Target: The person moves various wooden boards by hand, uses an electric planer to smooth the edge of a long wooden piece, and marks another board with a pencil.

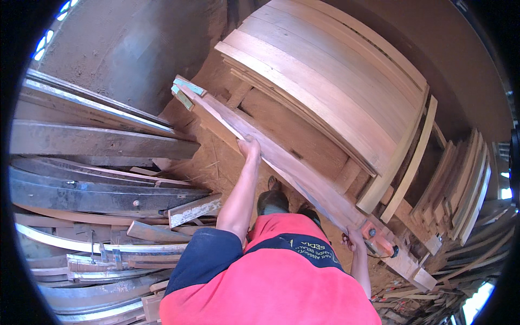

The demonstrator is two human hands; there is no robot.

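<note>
A long wooden plank (290, 165) slants across in front of me, from far left to near right. My left hand (249, 147) is closed round its near edge, left of the middle. Towards the right end, my right hand (355, 239) is closed on the same edge, with part of its grip hidden. Just beyond that hand, an orange power tool (382, 241) with dark knobs sits by the plank's right end; its exact kind is unclear. Pale turquoise-painted wood blocks (188, 86) are at the plank's far left end.
A wide stack of boards (325, 81) lies beyond the plank. Old beams and planks (97, 189) are piled at the left. More boards (455, 184) lean at the right, above scrap wood (476, 260). Sawdust covers the brown floor (216, 162) by my feet.
</note>
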